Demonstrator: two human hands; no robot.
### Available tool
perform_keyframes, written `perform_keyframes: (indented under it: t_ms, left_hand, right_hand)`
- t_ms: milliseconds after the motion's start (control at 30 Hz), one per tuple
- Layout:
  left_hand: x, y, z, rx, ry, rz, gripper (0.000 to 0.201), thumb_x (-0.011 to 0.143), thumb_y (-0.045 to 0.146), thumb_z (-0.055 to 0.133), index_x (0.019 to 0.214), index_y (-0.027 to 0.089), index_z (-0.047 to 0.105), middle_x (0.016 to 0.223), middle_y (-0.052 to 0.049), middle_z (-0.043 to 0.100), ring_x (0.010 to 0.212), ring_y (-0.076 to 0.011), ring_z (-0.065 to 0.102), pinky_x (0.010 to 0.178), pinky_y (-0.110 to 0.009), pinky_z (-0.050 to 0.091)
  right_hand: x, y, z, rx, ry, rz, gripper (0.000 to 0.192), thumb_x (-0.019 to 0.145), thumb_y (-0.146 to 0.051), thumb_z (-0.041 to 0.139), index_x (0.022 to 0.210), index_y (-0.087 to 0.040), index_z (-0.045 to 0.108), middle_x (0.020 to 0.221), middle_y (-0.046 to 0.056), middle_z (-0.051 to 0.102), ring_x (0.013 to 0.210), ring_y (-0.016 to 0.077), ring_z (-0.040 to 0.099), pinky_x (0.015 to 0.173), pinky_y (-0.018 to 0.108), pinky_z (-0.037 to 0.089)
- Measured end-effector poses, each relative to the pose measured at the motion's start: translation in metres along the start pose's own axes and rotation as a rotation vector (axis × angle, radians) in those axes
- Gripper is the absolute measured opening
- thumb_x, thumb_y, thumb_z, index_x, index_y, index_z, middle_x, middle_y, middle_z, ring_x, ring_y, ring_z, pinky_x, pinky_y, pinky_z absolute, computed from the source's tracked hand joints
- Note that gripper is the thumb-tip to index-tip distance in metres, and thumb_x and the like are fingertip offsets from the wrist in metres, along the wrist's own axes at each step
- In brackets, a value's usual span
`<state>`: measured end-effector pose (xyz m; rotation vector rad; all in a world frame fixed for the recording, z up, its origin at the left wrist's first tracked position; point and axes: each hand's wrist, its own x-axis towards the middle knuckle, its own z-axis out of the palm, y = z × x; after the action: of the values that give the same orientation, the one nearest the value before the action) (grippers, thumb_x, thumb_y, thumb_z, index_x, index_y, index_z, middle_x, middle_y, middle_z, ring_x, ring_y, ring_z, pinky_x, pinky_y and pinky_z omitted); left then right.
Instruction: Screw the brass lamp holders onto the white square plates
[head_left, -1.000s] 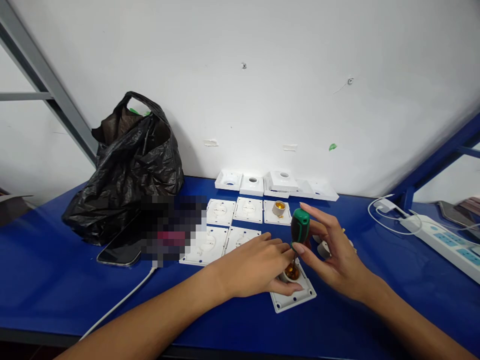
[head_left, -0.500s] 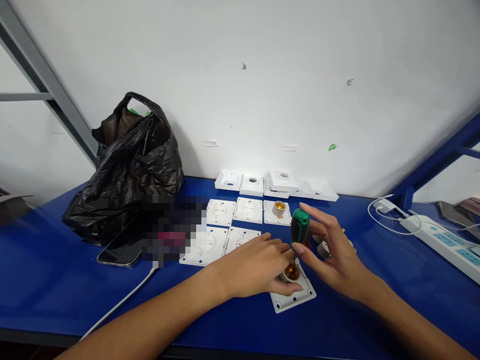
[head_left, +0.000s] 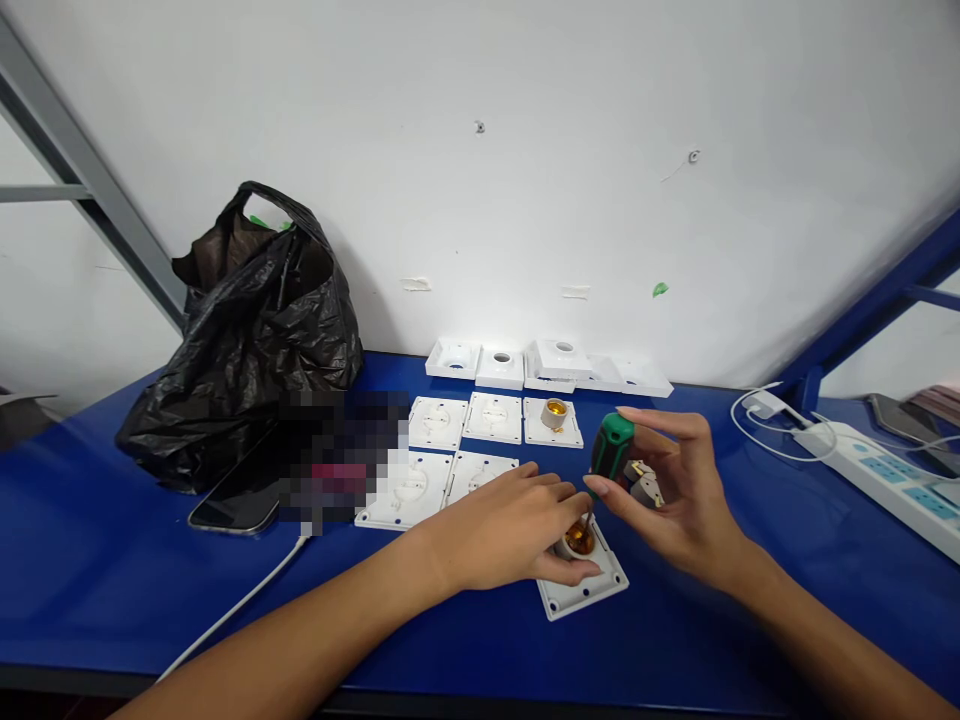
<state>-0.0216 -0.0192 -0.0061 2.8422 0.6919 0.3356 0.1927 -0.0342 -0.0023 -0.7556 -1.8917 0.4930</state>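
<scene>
Screwdriver, lower centre: pinched upright by right hand, tip in lamp socket; left hand grips socket on plate. One plate behind already fitted, four bare.

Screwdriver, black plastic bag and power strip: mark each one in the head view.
screwdriver [head_left: 612,446], head view, on its green handle.
black plastic bag [head_left: 247,340], head view, on its crumpled front.
power strip [head_left: 892,480], head view, on its white top face.
</scene>
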Motion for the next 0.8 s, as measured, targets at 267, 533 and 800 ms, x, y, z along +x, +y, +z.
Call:
perform_keyframes:
  t_ms: [267, 533, 800]
  left_hand:
    - [0.000, -0.001, 0.001, -0.020, 0.028, 0.010, 0.037, 0.099, 0.054, 0.071, 0.098, 0.018, 0.063, 0.098, -0.005, 0.074, 0.093, -0.0247, 0.071, 0.092, -0.040, 0.051]
    - [0.001, -0.003, 0.003, 0.005, 0.019, 0.023, 0.038, 0.100, 0.055, 0.069, 0.094, 0.019, 0.061, 0.093, -0.005, 0.074, 0.091, -0.0257, 0.072, 0.088, -0.039, 0.052]
    - [0.000, -0.001, 0.001, 0.026, 0.020, 0.011, 0.039, 0.100, 0.056, 0.070, 0.105, 0.017, 0.063, 0.097, -0.005, 0.075, 0.091, -0.0249, 0.071, 0.092, -0.039, 0.051]
  right_hand:
    - [0.000, 0.002, -0.002, -0.046, -0.028, -0.012, 0.071, 0.095, -0.016, 0.074, 0.153, -0.039, 0.041, 0.122, 0.005, 0.063, 0.082, 0.0154, 0.068, 0.065, 0.031, 0.062]
    - [0.006, -0.009, -0.006, 0.072, -0.159, 0.047, 0.054, 0.105, -0.020, 0.059, 0.153, -0.039, 0.044, 0.132, 0.007, 0.065, 0.101, 0.0186, 0.073, 0.082, 0.035, 0.067]
    - [0.000, 0.000, -0.003, 0.022, 0.014, -0.012, 0.058, 0.094, -0.015, 0.075, 0.141, -0.038, 0.051, 0.122, 0.004, 0.061, 0.086, 0.0155, 0.070, 0.070, 0.032, 0.064]
